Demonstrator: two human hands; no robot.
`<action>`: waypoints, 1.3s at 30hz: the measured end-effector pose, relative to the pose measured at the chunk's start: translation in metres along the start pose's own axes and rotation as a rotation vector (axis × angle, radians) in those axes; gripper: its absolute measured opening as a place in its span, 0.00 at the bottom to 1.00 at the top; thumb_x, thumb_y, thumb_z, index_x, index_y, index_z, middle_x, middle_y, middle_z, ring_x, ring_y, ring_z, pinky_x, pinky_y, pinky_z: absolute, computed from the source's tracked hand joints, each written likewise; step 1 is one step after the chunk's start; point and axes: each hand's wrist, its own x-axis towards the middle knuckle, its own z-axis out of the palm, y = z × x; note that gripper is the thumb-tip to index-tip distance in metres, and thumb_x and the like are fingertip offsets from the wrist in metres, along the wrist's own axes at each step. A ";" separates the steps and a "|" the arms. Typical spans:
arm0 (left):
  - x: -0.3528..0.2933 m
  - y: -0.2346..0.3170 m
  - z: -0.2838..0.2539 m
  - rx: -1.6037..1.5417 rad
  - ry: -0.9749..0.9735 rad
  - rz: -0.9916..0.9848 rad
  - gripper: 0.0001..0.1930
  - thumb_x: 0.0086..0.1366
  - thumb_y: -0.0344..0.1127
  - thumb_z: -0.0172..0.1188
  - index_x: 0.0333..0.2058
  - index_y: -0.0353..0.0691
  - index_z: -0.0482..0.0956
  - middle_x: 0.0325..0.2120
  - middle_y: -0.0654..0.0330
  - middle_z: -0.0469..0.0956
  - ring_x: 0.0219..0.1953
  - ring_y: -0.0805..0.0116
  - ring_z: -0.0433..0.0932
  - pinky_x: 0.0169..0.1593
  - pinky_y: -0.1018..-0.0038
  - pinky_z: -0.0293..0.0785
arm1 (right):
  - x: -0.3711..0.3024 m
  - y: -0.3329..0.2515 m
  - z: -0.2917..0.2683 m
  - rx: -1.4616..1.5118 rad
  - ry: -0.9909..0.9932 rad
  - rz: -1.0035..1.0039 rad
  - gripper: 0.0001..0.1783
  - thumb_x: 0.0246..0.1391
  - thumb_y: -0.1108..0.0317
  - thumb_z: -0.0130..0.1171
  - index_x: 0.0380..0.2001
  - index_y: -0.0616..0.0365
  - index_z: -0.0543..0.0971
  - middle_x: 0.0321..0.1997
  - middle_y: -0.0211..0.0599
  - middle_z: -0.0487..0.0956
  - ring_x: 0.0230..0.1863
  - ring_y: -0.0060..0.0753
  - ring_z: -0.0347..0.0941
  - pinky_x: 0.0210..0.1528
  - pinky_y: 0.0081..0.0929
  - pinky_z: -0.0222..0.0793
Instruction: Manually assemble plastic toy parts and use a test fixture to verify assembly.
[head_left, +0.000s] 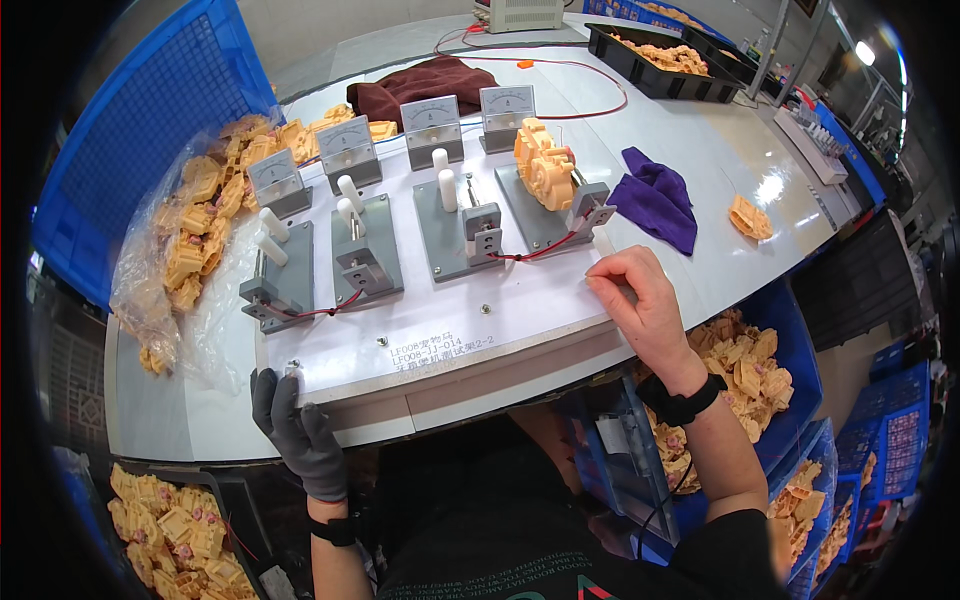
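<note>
My left hand [295, 432], in a grey glove, rests at the front left corner of the white test board [440, 315], fingers apart beside a bolt, with nothing in them. Bare and curled, my right hand [640, 295] is over the board's front right corner, thumb and forefinger tips together; whether anything is between them I cannot make out. A peach-coloured plastic gearbox [545, 170] sits on the rightmost grey fixture [535, 222], just beyond that hand. The other fixtures, such as the one [440, 235] left of it, carry white posts and no gearbox. Analog meters [431, 118] stand behind them.
Left of the board, a plastic bag of gearboxes [195, 225] lies by a blue crate [140, 150]. A purple cloth [655, 203] and a loose gearbox [748, 218] lie at right. A maroon cloth [420, 85] is behind. Bins of gearboxes [175, 530] flank me below table height.
</note>
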 end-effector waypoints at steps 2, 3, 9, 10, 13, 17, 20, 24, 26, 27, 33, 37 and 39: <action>0.000 0.000 0.000 0.003 -0.001 0.003 0.19 0.74 0.43 0.48 0.58 0.40 0.71 0.62 0.49 0.62 0.68 0.49 0.58 0.66 0.59 0.62 | 0.000 0.000 0.000 0.002 0.000 0.002 0.03 0.58 0.74 0.62 0.35 0.60 0.78 0.36 0.34 0.73 0.40 0.32 0.70 0.40 0.24 0.72; 0.000 0.000 0.000 0.004 -0.003 0.006 0.19 0.74 0.43 0.48 0.58 0.40 0.71 0.62 0.49 0.62 0.68 0.49 0.58 0.66 0.59 0.62 | 0.000 0.001 0.000 0.002 0.000 0.004 0.03 0.58 0.74 0.62 0.35 0.60 0.78 0.36 0.35 0.73 0.40 0.32 0.70 0.40 0.24 0.72; 0.001 0.002 0.000 0.006 -0.002 0.001 0.19 0.74 0.43 0.48 0.57 0.40 0.71 0.62 0.49 0.62 0.68 0.49 0.59 0.66 0.59 0.62 | 0.000 0.000 0.000 0.007 0.002 0.013 0.04 0.57 0.74 0.62 0.35 0.60 0.78 0.35 0.34 0.73 0.40 0.32 0.70 0.40 0.24 0.72; 0.001 0.002 0.000 0.007 -0.002 0.000 0.19 0.74 0.43 0.48 0.57 0.40 0.71 0.62 0.49 0.62 0.68 0.49 0.59 0.66 0.59 0.62 | 0.000 0.000 0.000 0.007 0.001 0.013 0.04 0.57 0.74 0.62 0.35 0.60 0.78 0.35 0.34 0.73 0.40 0.32 0.70 0.40 0.24 0.72; 0.000 0.002 0.000 -0.002 0.002 -0.001 0.19 0.74 0.43 0.48 0.57 0.40 0.71 0.62 0.49 0.62 0.68 0.49 0.59 0.66 0.59 0.62 | 0.000 0.000 0.001 -0.002 0.004 0.012 0.04 0.57 0.74 0.62 0.35 0.60 0.78 0.35 0.34 0.73 0.39 0.32 0.70 0.40 0.25 0.71; 0.001 0.002 0.000 -0.002 -0.001 0.003 0.19 0.74 0.43 0.47 0.58 0.39 0.71 0.62 0.49 0.62 0.68 0.49 0.58 0.66 0.58 0.62 | 0.000 0.001 0.002 0.019 0.012 0.021 0.04 0.56 0.74 0.63 0.34 0.60 0.78 0.34 0.35 0.73 0.39 0.33 0.69 0.40 0.26 0.70; 0.000 0.002 0.000 0.001 -0.001 0.007 0.19 0.74 0.42 0.47 0.57 0.39 0.71 0.61 0.49 0.62 0.68 0.48 0.59 0.66 0.58 0.61 | 0.000 0.001 0.001 0.015 0.011 0.020 0.04 0.56 0.74 0.63 0.34 0.60 0.78 0.34 0.34 0.73 0.39 0.33 0.69 0.40 0.26 0.70; 0.001 0.002 0.000 0.003 -0.001 0.015 0.19 0.74 0.42 0.47 0.57 0.39 0.71 0.61 0.49 0.62 0.68 0.48 0.59 0.66 0.57 0.61 | 0.000 0.001 0.001 0.011 0.013 0.008 0.04 0.57 0.74 0.62 0.34 0.60 0.78 0.34 0.34 0.73 0.39 0.33 0.69 0.40 0.26 0.70; 0.000 0.001 0.000 0.003 0.001 0.012 0.19 0.74 0.42 0.47 0.57 0.39 0.71 0.61 0.49 0.62 0.68 0.48 0.59 0.66 0.57 0.61 | 0.000 0.000 0.001 0.018 0.013 0.014 0.04 0.57 0.73 0.62 0.34 0.60 0.78 0.34 0.34 0.73 0.39 0.33 0.69 0.40 0.26 0.70; 0.000 0.001 0.000 0.002 0.002 0.009 0.19 0.74 0.42 0.47 0.57 0.39 0.71 0.61 0.49 0.62 0.68 0.48 0.59 0.66 0.57 0.61 | 0.000 0.000 0.001 0.025 0.015 0.019 0.04 0.57 0.73 0.62 0.35 0.59 0.78 0.34 0.34 0.73 0.39 0.33 0.69 0.39 0.25 0.70; 0.000 0.000 0.001 -0.005 0.007 0.004 0.19 0.74 0.43 0.48 0.57 0.40 0.71 0.61 0.49 0.62 0.68 0.48 0.59 0.66 0.57 0.61 | 0.000 0.001 0.001 0.009 0.008 0.013 0.04 0.57 0.73 0.62 0.35 0.59 0.78 0.34 0.34 0.73 0.39 0.32 0.69 0.39 0.25 0.70; 0.001 0.002 0.001 -0.009 0.008 0.001 0.19 0.74 0.44 0.48 0.57 0.40 0.71 0.61 0.49 0.62 0.68 0.48 0.59 0.66 0.57 0.62 | 0.000 0.001 0.001 0.013 0.010 0.011 0.04 0.57 0.73 0.62 0.35 0.59 0.78 0.34 0.34 0.72 0.39 0.32 0.69 0.39 0.25 0.70; 0.001 0.002 0.001 -0.016 0.013 0.004 0.19 0.74 0.44 0.48 0.56 0.39 0.72 0.61 0.49 0.63 0.68 0.48 0.59 0.66 0.57 0.62 | 0.000 0.001 0.001 0.013 0.010 0.012 0.04 0.57 0.73 0.62 0.35 0.59 0.78 0.34 0.34 0.73 0.39 0.32 0.69 0.39 0.25 0.70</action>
